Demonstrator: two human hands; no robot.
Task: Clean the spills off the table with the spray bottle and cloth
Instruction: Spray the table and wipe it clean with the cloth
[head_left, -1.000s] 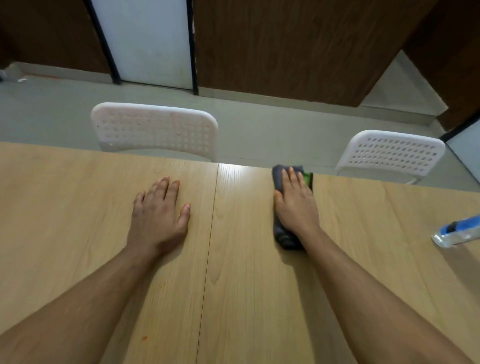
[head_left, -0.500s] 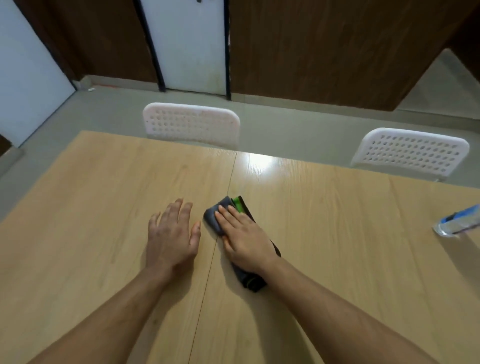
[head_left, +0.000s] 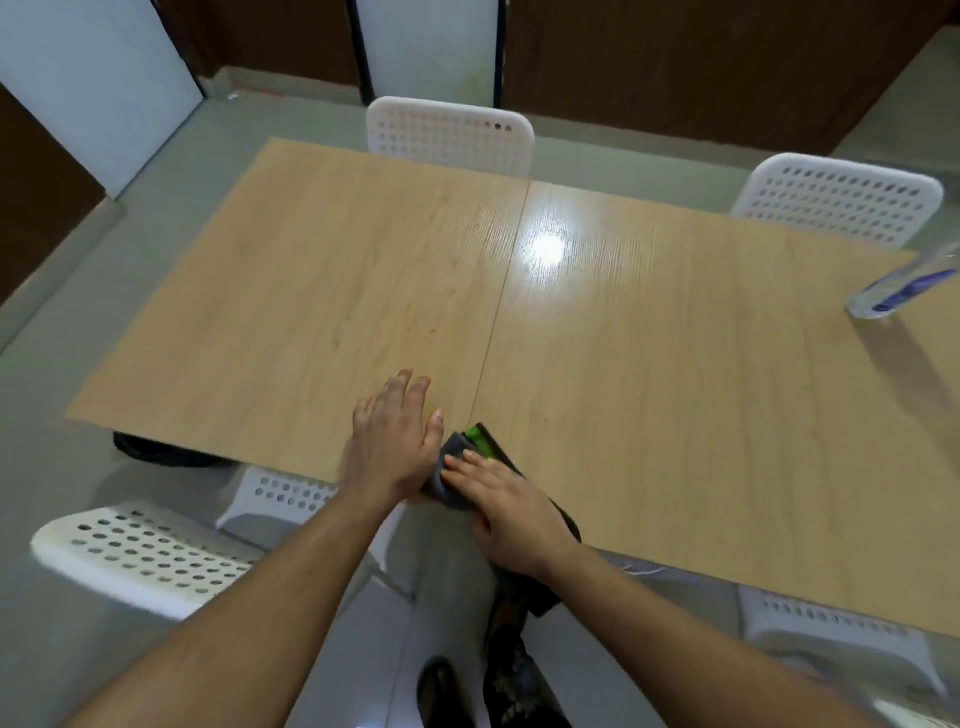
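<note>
Wiping at the near edge of the table (head_left: 675, 415), right hand (head_left: 511, 512) pressing flat on the cloth (head_left: 457, 452), left hand (head_left: 397, 431) spread flat beside. Small red specks (head_left: 431, 330) left to wipe, probably; spray bottle (head_left: 904, 286) standing untouched far right

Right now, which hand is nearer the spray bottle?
Right. The right hand presses the cloth at the near edge; the left hand lies farther from the spray bottle.
</note>
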